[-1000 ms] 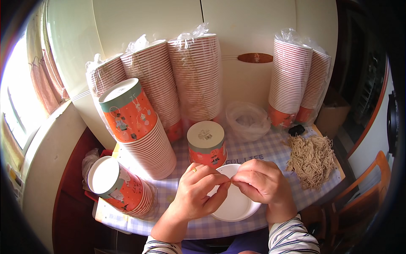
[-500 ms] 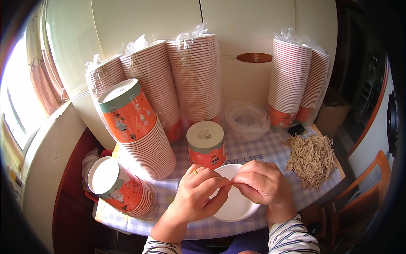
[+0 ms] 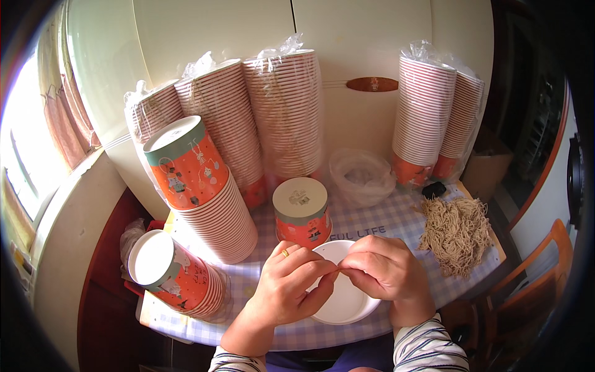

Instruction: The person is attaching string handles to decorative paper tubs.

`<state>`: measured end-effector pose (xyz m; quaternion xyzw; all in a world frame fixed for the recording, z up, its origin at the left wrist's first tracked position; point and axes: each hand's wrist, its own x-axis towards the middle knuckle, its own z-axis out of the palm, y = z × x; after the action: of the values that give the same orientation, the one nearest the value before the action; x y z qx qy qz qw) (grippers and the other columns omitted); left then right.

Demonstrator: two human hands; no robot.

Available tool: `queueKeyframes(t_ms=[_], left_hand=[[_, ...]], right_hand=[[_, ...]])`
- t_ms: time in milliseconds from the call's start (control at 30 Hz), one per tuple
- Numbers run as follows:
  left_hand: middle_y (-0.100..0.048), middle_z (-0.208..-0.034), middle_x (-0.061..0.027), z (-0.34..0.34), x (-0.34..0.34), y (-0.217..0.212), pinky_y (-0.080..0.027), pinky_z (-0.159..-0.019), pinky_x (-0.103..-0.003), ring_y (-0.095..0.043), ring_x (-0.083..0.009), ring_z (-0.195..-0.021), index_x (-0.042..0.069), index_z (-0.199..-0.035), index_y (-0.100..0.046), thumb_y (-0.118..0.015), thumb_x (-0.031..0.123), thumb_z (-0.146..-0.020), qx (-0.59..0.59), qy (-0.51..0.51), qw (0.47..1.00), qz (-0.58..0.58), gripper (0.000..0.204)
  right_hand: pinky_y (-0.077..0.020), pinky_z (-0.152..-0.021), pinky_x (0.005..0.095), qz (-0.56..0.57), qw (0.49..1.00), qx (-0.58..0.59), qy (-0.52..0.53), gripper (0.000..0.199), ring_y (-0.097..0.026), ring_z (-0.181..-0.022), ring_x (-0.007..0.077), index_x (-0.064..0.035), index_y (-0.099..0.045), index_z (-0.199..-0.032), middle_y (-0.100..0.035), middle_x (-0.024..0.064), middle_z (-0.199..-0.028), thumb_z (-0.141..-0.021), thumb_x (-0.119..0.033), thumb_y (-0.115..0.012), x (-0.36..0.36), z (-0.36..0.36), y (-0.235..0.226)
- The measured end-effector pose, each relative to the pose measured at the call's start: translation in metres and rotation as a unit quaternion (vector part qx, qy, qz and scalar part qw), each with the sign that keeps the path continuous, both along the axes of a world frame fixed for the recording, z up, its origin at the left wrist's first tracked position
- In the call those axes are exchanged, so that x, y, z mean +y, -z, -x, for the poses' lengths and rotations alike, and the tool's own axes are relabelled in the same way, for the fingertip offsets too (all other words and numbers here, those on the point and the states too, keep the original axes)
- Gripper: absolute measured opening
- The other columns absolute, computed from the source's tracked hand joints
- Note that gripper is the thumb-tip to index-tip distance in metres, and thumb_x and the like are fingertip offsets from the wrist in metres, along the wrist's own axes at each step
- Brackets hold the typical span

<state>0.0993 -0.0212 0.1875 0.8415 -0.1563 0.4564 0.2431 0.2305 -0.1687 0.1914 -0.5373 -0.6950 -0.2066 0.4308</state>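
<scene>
My left hand (image 3: pixel 296 280) and my right hand (image 3: pixel 385 268) meet fingertip to fingertip, both pinched closed. Whatever lies between the tips is too small to name. Right under them stands a white round tub (image 3: pixel 350 304), its open top facing up and partly covered by my fingers. Just beyond it an orange paper bucket (image 3: pixel 302 229) with a grey-green band rests upside down, its pale base upward. A heap of beige string (image 3: pixel 455 235) lies to the right of my right hand.
Upside-down bucket stacks (image 3: pixel 214 217) lean at the left, with a shorter stack (image 3: pixel 186 279) nearer. Tall plastic-wrapped stacks (image 3: pixel 285 111) line the back, and more (image 3: pixel 424 118) stand back right. A crumpled clear bag (image 3: pixel 361 177) sits between them on the checked tablecloth (image 3: pixel 396 248). A wooden chair (image 3: pixel 539 273) is at right.
</scene>
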Motion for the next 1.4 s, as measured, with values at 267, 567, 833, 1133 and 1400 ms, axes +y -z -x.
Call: queueKeyframes(t_ms=[267, 567, 833, 1133, 1400], left_hand=[[-0.061, -0.076, -0.0017, 0.001, 0.0, 0.001, -0.044, -0.069, -0.032, -0.056, -0.0183, -0.067, 0.005, -0.086, -0.064, -0.07, -0.004, -0.064, 0.001, 0.0, 1.0, -0.002, 0.025], [-0.06, -0.077, -0.0035, 0.005, -0.003, 0.001, -0.044, -0.066, -0.034, -0.057, -0.0205, -0.067, 0.005, -0.086, -0.064, -0.071, -0.002, -0.066, 0.005, -0.007, 1.0, -0.004, 0.022], [-0.057, -0.079, -0.0059, -0.007, -0.003, 0.006, -0.041, -0.066, -0.035, -0.056, -0.0236, -0.07, 0.003, -0.088, -0.064, -0.072, 0.003, -0.069, -0.019, 0.02, 1.0, 0.014, 0.021], [-0.049, -0.077, -0.0045, -0.01, -0.006, 0.016, -0.036, -0.063, -0.034, -0.049, -0.0215, -0.067, 0.005, -0.084, -0.059, -0.069, 0.005, -0.071, -0.086, 0.019, 0.996, 0.031, 0.016], [-0.05, -0.077, -0.0043, -0.01, -0.009, 0.017, -0.036, -0.062, -0.034, -0.05, -0.0212, -0.067, 0.006, -0.084, -0.059, -0.069, 0.005, -0.072, -0.088, 0.024, 0.995, 0.034, 0.015]], right_hand=[[-0.0547, -0.059, 0.0323, -0.001, 1.0, -0.001, 0.0, 0.025, -0.065, -0.07, 0.0239, -0.0028, -0.061, -0.089, -0.061, 0.0092, -0.086, -0.069, -0.002, -0.076, 0.0, 0.001, 0.0], [-0.0529, -0.059, 0.0345, 0.004, 1.0, 0.018, 0.011, 0.021, -0.063, -0.069, 0.0257, -0.0035, -0.062, -0.086, -0.061, 0.0088, -0.083, -0.069, -0.001, -0.073, -0.003, 0.007, -0.003], [-0.0473, -0.056, 0.0346, -0.022, 0.992, 0.057, 0.107, 0.015, -0.06, -0.064, 0.0266, -0.0039, -0.062, -0.076, -0.06, 0.0101, -0.072, -0.064, -0.003, -0.071, -0.003, 0.014, -0.003], [-0.0436, -0.056, 0.0326, -0.008, 0.996, 0.043, 0.078, 0.012, -0.054, -0.063, 0.0252, 0.0012, -0.058, -0.079, -0.054, 0.0122, -0.073, -0.07, 0.003, -0.065, -0.003, 0.015, -0.001], [-0.0434, -0.056, 0.0323, -0.002, 0.996, 0.042, 0.073, 0.012, -0.054, -0.064, 0.0249, 0.001, -0.059, -0.08, -0.054, 0.012, -0.073, -0.07, 0.003, -0.065, -0.007, 0.014, -0.001]])
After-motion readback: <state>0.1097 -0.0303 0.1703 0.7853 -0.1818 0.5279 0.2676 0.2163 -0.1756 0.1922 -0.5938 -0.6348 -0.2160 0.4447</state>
